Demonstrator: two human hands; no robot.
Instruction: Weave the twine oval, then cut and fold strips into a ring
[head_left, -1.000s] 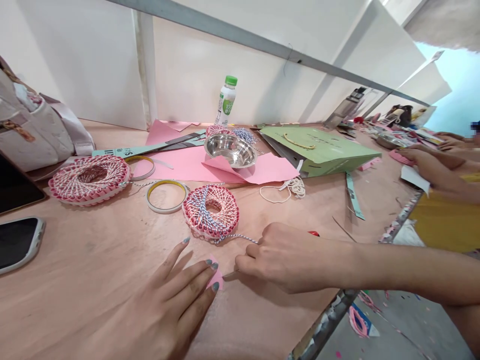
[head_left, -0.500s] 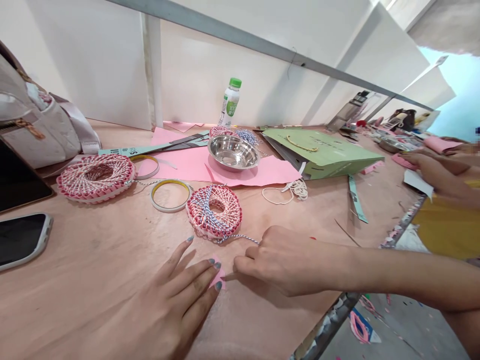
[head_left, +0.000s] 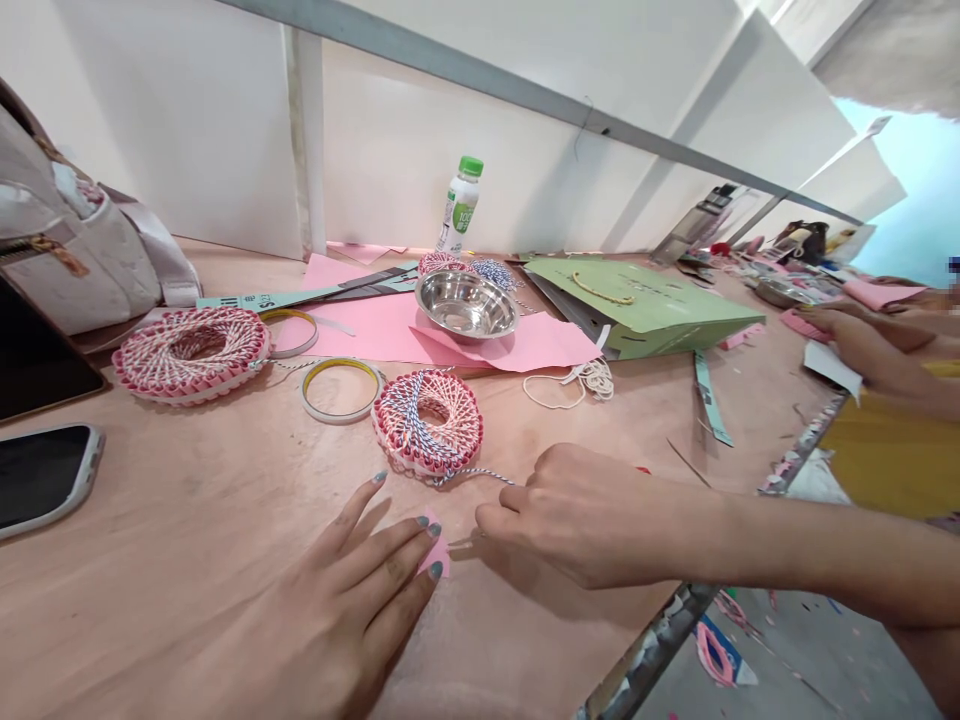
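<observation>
My left hand (head_left: 352, 600) lies flat on the table, fingers spread, its fingertips pressing down a small piece of pink paper (head_left: 437, 560). Closed in a fist to the right, my right hand (head_left: 570, 515) grips a thin pointed metal tool (head_left: 465, 544). Its tip is at the paper's right edge; most of the tool is hidden in the hand. Just beyond the hands lies a pink paper ring wound with patterned cord (head_left: 427, 422). From that ring a blue-and-white cord (head_left: 491, 474) runs to behind my right hand.
A second wound ring (head_left: 193, 355), tape rolls (head_left: 341, 391) and a phone (head_left: 49, 478) lie left. Behind are a metal bowl (head_left: 466, 303), pink sheets (head_left: 547, 342), a bottle (head_left: 460, 205) and a green bag (head_left: 645, 300). Another person's hand (head_left: 862, 345) is at right.
My right hand has drawn slightly to the right, and the tool's tip has moved back from within the pink paper to its edge. My left hand stays in place.
</observation>
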